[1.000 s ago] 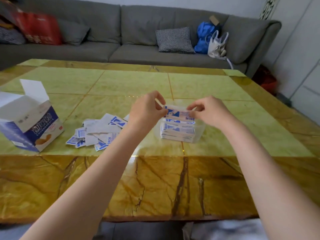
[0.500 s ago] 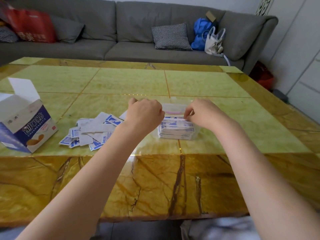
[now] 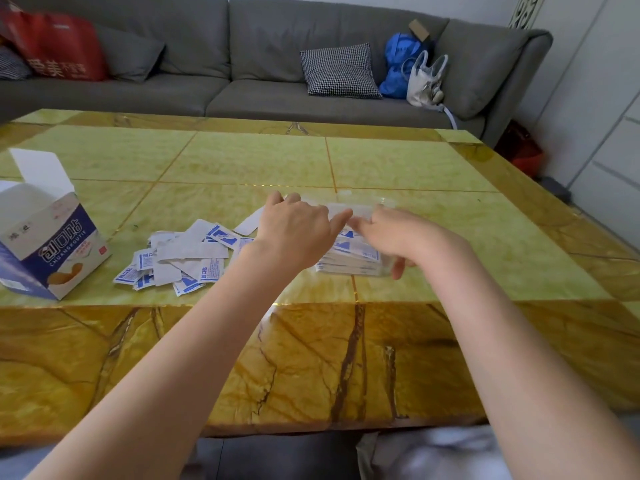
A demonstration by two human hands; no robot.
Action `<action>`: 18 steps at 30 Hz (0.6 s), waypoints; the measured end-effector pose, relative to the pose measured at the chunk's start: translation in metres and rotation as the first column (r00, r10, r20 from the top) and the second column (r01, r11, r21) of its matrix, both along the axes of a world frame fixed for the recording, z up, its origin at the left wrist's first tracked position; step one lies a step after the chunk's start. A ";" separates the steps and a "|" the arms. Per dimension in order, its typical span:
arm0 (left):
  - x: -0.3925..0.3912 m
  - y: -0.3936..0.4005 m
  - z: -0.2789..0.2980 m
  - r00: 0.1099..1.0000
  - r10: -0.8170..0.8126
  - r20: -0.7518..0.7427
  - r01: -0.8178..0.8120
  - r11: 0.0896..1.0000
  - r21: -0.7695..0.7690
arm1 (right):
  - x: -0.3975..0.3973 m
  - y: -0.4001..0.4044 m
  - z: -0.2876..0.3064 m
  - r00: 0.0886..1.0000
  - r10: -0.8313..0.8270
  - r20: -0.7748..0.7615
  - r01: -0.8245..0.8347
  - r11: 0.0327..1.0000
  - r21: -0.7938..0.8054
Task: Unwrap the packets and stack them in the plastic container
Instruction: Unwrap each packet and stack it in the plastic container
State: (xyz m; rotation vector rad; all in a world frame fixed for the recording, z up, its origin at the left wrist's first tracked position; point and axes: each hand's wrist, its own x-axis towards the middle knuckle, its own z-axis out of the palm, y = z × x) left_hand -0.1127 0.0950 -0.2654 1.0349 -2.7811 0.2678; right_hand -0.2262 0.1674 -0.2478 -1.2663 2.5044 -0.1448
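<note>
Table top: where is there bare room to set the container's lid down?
Bare table lies right of the plastic container and along the far half toward the sofa. Crowded: loose packets between the open box and the left hand; the right hand covers the stack.

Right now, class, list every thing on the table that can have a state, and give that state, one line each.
Cardboard box: open, flap up, lying tilted.
Plastic container: uncovered, holding a stack of packets.
Wrappers: loose, scattered in a pile left of the container.
Left hand: fingers extended over the stack.
Right hand: fingers relaxed over the container; whether it holds anything is unclear.
</note>
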 end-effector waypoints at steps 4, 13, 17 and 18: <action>0.000 0.000 0.000 0.996 -0.079 0.038 0.079 0.997 -0.008 | -0.001 0.000 -0.001 0.999 -0.013 0.052 0.015 0.999 -0.041; 0.004 -0.005 -0.003 0.990 -0.134 -0.051 0.138 0.988 0.066 | -0.003 0.001 -0.005 0.991 -0.027 0.131 0.036 0.997 -0.066; 0.004 -0.006 -0.004 0.978 -0.184 -0.101 0.195 0.974 0.112 | -0.005 0.002 -0.005 0.989 -0.045 0.142 0.057 0.995 -0.079; 0.004 -0.006 -0.002 0.979 -0.186 -0.078 0.194 0.973 0.125 | -0.005 0.002 -0.006 0.989 -0.046 0.144 0.057 0.995 -0.077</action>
